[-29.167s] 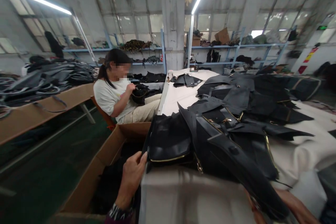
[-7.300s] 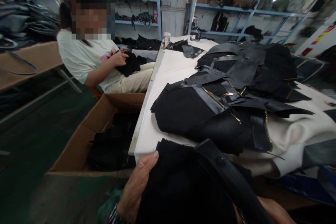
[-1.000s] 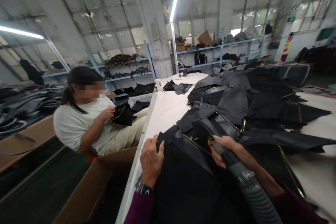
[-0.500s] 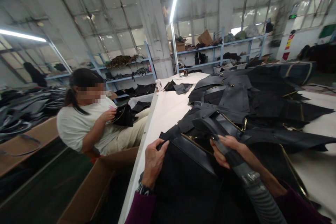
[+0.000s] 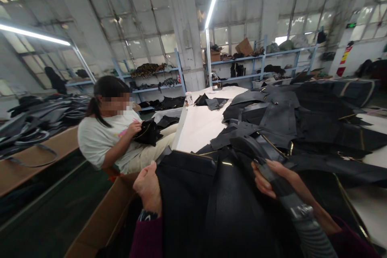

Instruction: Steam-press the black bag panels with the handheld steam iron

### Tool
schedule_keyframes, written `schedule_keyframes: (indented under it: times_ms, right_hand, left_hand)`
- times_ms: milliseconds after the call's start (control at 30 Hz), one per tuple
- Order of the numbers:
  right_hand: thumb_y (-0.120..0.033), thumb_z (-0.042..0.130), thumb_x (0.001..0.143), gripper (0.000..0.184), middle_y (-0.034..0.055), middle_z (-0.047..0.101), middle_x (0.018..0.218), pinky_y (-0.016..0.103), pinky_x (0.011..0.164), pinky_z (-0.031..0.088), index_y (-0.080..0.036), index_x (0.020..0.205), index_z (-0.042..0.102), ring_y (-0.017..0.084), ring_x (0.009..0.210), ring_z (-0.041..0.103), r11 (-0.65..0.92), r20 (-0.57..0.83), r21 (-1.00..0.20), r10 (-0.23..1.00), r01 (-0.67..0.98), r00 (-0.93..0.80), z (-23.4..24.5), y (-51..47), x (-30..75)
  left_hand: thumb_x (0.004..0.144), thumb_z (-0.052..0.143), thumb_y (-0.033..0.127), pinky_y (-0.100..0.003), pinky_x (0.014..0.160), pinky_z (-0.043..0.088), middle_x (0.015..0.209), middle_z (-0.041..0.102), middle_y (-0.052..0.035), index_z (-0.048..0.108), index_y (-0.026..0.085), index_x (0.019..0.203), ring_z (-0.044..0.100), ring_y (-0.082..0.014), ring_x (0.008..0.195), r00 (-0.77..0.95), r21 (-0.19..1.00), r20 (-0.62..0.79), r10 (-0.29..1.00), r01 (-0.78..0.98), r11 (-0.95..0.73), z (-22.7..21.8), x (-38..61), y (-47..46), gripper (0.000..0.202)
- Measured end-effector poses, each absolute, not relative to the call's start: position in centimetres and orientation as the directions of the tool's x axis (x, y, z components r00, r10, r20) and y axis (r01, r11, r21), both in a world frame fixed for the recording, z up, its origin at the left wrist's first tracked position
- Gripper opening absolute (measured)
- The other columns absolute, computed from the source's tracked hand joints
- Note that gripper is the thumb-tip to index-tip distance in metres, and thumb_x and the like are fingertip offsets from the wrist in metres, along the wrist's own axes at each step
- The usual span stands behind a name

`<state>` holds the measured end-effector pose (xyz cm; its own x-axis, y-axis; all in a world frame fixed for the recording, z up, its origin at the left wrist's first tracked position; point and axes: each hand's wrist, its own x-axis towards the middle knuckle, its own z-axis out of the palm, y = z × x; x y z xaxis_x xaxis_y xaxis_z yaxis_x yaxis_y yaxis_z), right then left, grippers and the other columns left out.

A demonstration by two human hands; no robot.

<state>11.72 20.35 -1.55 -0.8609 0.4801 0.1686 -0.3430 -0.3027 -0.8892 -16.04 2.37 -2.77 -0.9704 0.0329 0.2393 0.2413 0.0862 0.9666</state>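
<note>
A black leather bag (image 5: pixel 193 205) with a gold zipper stands up close in front of me, its top edge tilted toward the table. My left hand (image 5: pixel 147 187) is closed on the bag's left edge. My right hand (image 5: pixel 266 179) grips the nozzle end of a grey ribbed hose (image 5: pixel 302 219), pressing it among the bag's black straps near the zipper. The bag's lower part is cut off by the frame's bottom edge.
A heap of black leather bags (image 5: pixel 281 117) covers the white-topped table (image 5: pixel 202 129). Below its left edge stands a cardboard box (image 5: pixel 102 217). A seated co-worker (image 5: pixel 105 137) handles a black bag (image 5: pixel 148 133) at the left. Blue shelves (image 5: pixel 260 64) line the back.
The bag has swung up and toward me, hiding more of the table edge. My left hand has shifted left and down along it, and the hose nozzle has moved slightly right.
</note>
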Motion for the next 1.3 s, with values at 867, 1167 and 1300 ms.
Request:
schedule_keyframes:
  times_ms: [867, 1167, 1300]
  right_hand:
    - [-0.042, 0.058, 0.08, 0.03, -0.0011, 0.053, 0.041, 0.02, 0.027, 0.028, -0.012, 0.076, 0.055, 0.01, 0.025, 0.041, -0.381, 0.32, -0.819, 0.319, -0.43, -0.892, -3.9, 22.3, 10.6]
    - [-0.042, 0.053, 0.084, 0.03, -0.0041, 0.051, 0.044, 0.02, 0.03, 0.031, -0.012, 0.08, 0.055, 0.009, 0.029, 0.042, -0.348, 0.332, -0.811, 0.385, -0.469, -0.861, -2.7, 21.5, 11.7]
    - [-0.046, 0.052, 0.084, 0.033, -0.005, 0.053, 0.046, 0.02, 0.031, 0.034, -0.014, 0.083, 0.055, 0.009, 0.031, 0.044, -0.334, 0.34, -0.823, 0.359, -0.46, -0.869, -3.1, 22.0, 11.7]
  left_hand:
    - [0.089, 0.036, 0.022, -0.031, 0.081, 0.045, 0.094, 0.06, -0.0082, 0.06, 0.018, 0.101, 0.058, -0.0188, 0.085, 0.018, 0.238, 0.257, 0.966, 0.968, -0.082, -2.5, -10.7, 12.8, 0.027]
    - [0.086, 0.044, 0.036, -0.027, 0.059, 0.034, 0.062, 0.055, -0.0012, 0.057, 0.019, 0.063, 0.051, -0.0157, 0.059, -0.047, 0.242, 0.197, 0.979, 0.97, -0.002, 1.2, -11.6, 10.4, 0.031]
    - [0.087, 0.039, 0.042, -0.027, 0.055, 0.027, 0.053, 0.047, 0.0019, 0.048, 0.018, 0.055, 0.045, -0.0134, 0.053, -0.171, 0.238, 0.152, 0.973, 0.962, 0.132, 3.3, -11.9, 7.0, 0.042]
